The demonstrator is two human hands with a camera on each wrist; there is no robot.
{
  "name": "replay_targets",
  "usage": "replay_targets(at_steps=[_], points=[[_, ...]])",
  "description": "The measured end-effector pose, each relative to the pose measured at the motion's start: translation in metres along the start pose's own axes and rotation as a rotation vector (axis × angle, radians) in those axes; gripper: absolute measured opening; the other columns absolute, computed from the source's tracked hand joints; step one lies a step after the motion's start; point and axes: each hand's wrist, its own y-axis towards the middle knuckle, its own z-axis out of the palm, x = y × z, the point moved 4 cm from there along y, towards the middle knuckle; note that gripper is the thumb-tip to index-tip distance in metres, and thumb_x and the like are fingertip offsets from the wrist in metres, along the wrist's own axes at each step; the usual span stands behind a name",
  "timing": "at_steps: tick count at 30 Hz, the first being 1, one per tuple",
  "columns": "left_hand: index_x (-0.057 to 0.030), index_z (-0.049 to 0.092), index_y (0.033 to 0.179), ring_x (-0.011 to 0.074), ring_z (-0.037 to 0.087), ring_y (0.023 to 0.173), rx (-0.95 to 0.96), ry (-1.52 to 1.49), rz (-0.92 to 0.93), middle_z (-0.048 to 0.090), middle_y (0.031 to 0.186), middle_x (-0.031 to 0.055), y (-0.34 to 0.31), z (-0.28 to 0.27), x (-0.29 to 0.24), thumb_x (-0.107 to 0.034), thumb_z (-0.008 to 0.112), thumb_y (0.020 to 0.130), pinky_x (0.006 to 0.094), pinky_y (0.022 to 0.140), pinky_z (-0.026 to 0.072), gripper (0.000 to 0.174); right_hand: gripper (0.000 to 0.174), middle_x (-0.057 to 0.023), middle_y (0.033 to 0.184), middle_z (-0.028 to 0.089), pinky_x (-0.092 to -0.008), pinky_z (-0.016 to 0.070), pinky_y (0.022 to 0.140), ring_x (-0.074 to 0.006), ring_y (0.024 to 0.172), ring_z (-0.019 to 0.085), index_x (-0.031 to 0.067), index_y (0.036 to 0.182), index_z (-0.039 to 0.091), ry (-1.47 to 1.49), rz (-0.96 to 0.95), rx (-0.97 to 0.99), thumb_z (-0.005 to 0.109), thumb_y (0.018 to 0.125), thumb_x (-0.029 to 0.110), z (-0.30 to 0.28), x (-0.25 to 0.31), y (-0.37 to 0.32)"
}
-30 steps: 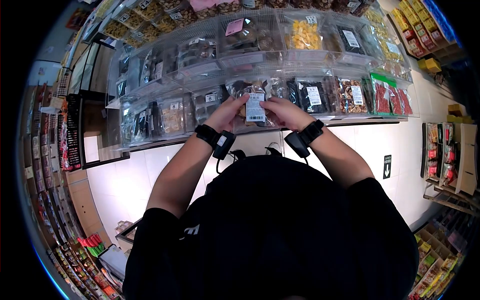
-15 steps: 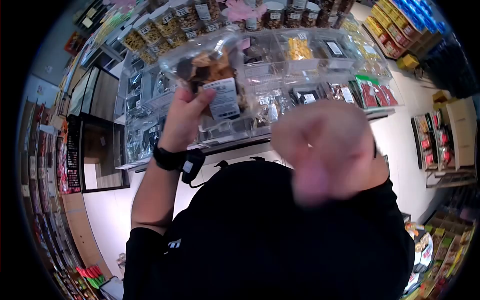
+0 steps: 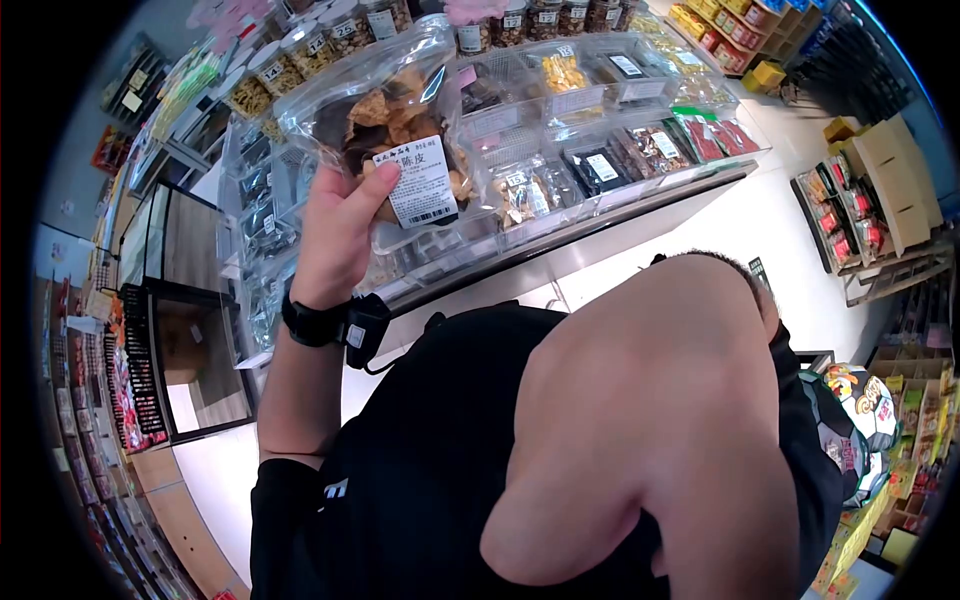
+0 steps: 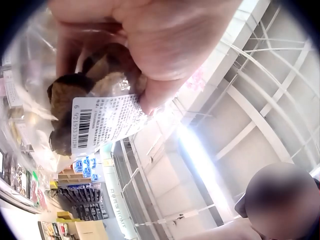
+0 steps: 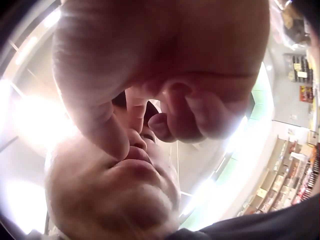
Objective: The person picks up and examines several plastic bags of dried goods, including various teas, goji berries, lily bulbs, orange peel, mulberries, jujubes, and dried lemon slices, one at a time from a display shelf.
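A clear plastic bag of dried brown pieces [image 3: 385,118] with a white printed label [image 3: 418,190] is held up over the display by the left hand [image 3: 335,235]. That thumb presses beside the label's edge; the other fingers are mostly hidden behind the bag. In the left wrist view the bag's label [image 4: 107,122] shows a barcode below the left hand [image 4: 150,40]. The right hand [image 5: 165,65] is raised at the person's face, several fingers curled and one reaching toward the nose. Whether it holds something is hidden. A raised bare arm [image 3: 650,400] fills the lower right of the head view.
Clear display bins [image 3: 560,110] with labelled bags lie beyond and right of the held bag. Lidded jars [image 3: 310,45] line the back. A dark-framed cabinet [image 3: 205,370] stands at left, and a rack [image 3: 845,215] of packets at right.
The left hand, alone on the bag, has lifted it up and left from the bins. The right hand has let go and risen to the face. The view has turned slightly.
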Motion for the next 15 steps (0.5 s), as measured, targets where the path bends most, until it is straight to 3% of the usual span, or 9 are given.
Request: replay_targets(at_steps=[3, 6, 7, 9, 10, 11, 12, 14, 15], points=[[0.0009, 0.043, 0.125, 0.0197, 0.057, 0.105, -0.015, -0.009, 0.021, 0.057, 0.117, 0.0119, 0.001, 0.003, 0.000, -0.010, 0.057, 0.089, 0.0343, 0.092, 0.0459, 0.040, 0.021, -0.0040, 0.064, 0.054, -0.0257, 0.0399, 0.054, -0.0200, 0.058, 0.051, 0.0042, 0.069, 0.055, -0.043, 0.175, -0.012, 0.070, 0.071, 0.018, 0.000, -0.004, 0.004], [-0.0048, 0.044, 0.126, 0.0166, 0.056, 0.106, 0.028, -0.076, -0.033, 0.058, 0.117, 0.0079, 0.004, 0.006, 0.005, -0.006, 0.060, 0.086, 0.0320, 0.093, 0.0442, 0.043, 0.025, -0.0016, 0.058, 0.052, -0.0229, 0.0381, 0.051, -0.0171, 0.053, 0.050, 0.0056, 0.063, 0.054, -0.391, 0.612, -0.107, 0.072, 0.071, 0.020, -0.021, 0.007, 0.000], [-0.0047, 0.044, 0.126, 0.0165, 0.056, 0.106, 0.049, -0.090, 0.009, 0.058, 0.117, 0.0076, 0.005, 0.011, 0.004, -0.006, 0.060, 0.087, 0.0319, 0.093, 0.0442, 0.043, 0.024, -0.0046, 0.074, 0.057, -0.0238, 0.0430, 0.065, -0.0146, 0.071, 0.054, 0.0022, 0.084, 0.056, -0.797, 0.536, -0.161, 0.072, 0.075, 0.018, -0.040, 0.014, 0.002], [-0.0045, 0.045, 0.126, 0.0163, 0.056, 0.107, 0.063, -0.103, 0.076, 0.058, 0.117, 0.0074, 0.010, 0.018, 0.005, -0.006, 0.060, 0.087, 0.0318, 0.093, 0.0441, 0.043, 0.053, -0.0082, 0.100, 0.055, -0.0286, 0.0458, 0.076, -0.0149, 0.088, 0.052, 0.0020, 0.112, 0.053, -0.930, 0.663, -0.677, 0.077, 0.070, 0.023, -0.092, 0.003, -0.055], [-0.0042, 0.045, 0.126, 0.0159, 0.056, 0.107, 0.081, -0.116, 0.062, 0.058, 0.118, 0.0073, 0.013, 0.021, 0.009, -0.006, 0.060, 0.086, 0.0316, 0.093, 0.0440, 0.043, 0.060, -0.0084, 0.113, 0.049, -0.0305, 0.0451, 0.083, -0.0151, 0.097, 0.050, 0.0024, 0.121, 0.042, -1.170, 0.741, -0.602, 0.076, 0.075, 0.020, -0.111, 0.003, -0.070], [-0.0039, 0.045, 0.126, 0.0155, 0.056, 0.107, 0.098, -0.129, 0.046, 0.057, 0.118, 0.0072, 0.017, 0.025, 0.013, -0.006, 0.061, 0.086, 0.0314, 0.093, 0.0439, 0.043, 0.065, -0.0106, 0.114, 0.047, -0.0282, 0.0457, 0.081, -0.0163, 0.100, 0.049, 0.0011, 0.125, 0.040, -1.130, 0.807, -0.691, 0.076, 0.075, 0.024, -0.123, -0.003, -0.088], [-0.0036, 0.045, 0.125, 0.0151, 0.055, 0.107, 0.116, -0.141, 0.033, 0.057, 0.118, 0.0070, 0.022, 0.030, 0.017, -0.005, 0.061, 0.086, 0.0312, 0.093, 0.0439, 0.043, 0.070, -0.0101, 0.109, 0.049, -0.0267, 0.0471, 0.075, -0.0158, 0.095, 0.051, 0.0005, 0.130, 0.036, -0.867, 0.870, -0.802, 0.075, 0.077, 0.025, -0.129, -0.008, -0.102], [-0.0038, 0.046, 0.125, 0.0147, 0.055, 0.107, 0.115, -0.154, 0.061, 0.057, 0.118, 0.0066, 0.032, 0.040, 0.024, -0.005, 0.061, 0.086, 0.0310, 0.092, 0.0441, 0.042, 0.062, -0.0074, 0.100, 0.054, -0.0258, 0.0473, 0.070, -0.0124, 0.085, 0.053, -0.0006, 0.126, 0.040, -0.504, 0.900, -0.863, 0.073, 0.080, 0.023, -0.134, -0.017, -0.123], [-0.0038, 0.046, 0.125, 0.0148, 0.055, 0.107, 0.100, -0.146, 0.058, 0.057, 0.118, 0.0064, 0.037, 0.044, 0.030, -0.005, 0.061, 0.086, 0.0309, 0.092, 0.0443, 0.041, 0.062, -0.0074, 0.100, 0.054, -0.0258, 0.0473, 0.070, -0.0124, 0.085, 0.053, -0.0006, 0.126, 0.040, -0.500, 0.904, -0.846, 0.073, 0.080, 0.023, -0.138, -0.015, -0.127]])
